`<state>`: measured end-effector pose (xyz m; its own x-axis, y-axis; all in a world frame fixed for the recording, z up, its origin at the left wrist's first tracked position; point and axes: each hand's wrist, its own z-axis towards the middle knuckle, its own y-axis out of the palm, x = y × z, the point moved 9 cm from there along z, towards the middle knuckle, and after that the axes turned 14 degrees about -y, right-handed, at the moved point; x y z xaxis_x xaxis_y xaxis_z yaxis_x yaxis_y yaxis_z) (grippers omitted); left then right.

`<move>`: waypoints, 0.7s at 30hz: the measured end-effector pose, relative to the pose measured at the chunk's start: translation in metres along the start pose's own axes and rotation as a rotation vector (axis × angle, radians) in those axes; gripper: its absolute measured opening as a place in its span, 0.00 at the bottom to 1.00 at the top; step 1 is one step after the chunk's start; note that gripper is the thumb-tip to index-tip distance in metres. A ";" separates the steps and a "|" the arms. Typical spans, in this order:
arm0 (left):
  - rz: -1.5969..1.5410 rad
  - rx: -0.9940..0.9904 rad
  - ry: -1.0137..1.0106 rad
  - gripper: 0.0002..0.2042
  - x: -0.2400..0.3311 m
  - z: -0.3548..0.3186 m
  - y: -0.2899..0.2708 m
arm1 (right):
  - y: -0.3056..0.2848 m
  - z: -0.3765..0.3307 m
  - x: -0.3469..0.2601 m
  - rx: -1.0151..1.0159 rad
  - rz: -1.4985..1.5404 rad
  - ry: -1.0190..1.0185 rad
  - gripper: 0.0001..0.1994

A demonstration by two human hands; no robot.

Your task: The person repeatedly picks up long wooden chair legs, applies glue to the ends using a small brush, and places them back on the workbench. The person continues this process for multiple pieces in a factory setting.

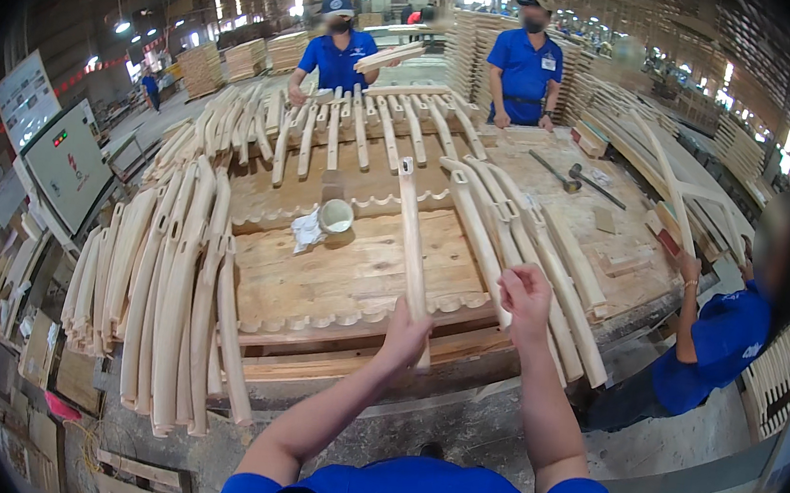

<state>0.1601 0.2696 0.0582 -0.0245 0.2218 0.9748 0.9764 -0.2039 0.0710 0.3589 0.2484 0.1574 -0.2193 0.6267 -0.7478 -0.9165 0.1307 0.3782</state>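
Observation:
My left hand (403, 335) is wrapped round the lower end of a pale wooden chair-leg-like piece (410, 234), which points away from me with a small slot near its far end. To its right, my right hand (526, 292) is raised with the fingers curled together; whatever they may pinch is too small to make out. Behind and below that hand lie several similar curved wooden pieces (558, 281). A white bucket (335, 216) with pale contents stands left of the held piece, beside a crumpled white cloth (307, 229).
Slotted wooden pieces (177, 292) overhang the left side of the workbench (286, 288), which carries scalloped wooden strips (360, 316). Another row (359, 129) lies at the far side. Hammers (578, 176) rest at the right. Two co-workers (527, 64) stand opposite; another person (719, 335) handles a curved frame at right.

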 end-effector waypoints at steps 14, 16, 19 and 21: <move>1.038 -0.169 -0.222 0.40 0.002 0.081 0.093 | -0.110 -0.028 -0.046 0.167 -0.066 0.000 0.03; 0.947 -0.130 -0.206 0.38 -0.008 0.086 0.075 | -0.087 -0.026 -0.036 0.100 -0.029 0.037 0.04; 1.097 -0.108 -0.094 0.35 0.005 0.067 0.049 | -0.068 -0.025 -0.018 0.008 0.002 0.125 0.04; 1.276 -0.034 -0.004 0.32 0.045 0.045 0.011 | -0.053 -0.028 -0.011 -0.002 -0.004 0.181 0.03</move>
<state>0.1798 0.3199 0.0935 0.9236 -0.1454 0.3546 0.3009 -0.2982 -0.9059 0.4010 0.2134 0.1302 -0.2723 0.4776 -0.8353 -0.9181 0.1310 0.3741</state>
